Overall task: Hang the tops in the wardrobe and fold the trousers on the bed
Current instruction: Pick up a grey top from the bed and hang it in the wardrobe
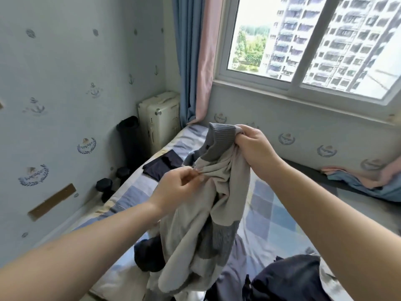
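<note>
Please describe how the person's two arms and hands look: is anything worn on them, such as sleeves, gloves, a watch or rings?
Both forearms are bare as far as the picture shows; no sleeve reaches into view. The left hand and the right hand wear no gloves. No watch or bracelet shows on either wrist, and no ring is visible on the fingers that show.

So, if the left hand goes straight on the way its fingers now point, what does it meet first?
The left hand already pinches the sweater, and its fingers point up and right, so it would probably push deeper into those folds first. The right hand lies further along, though depth is unclear.
</note>
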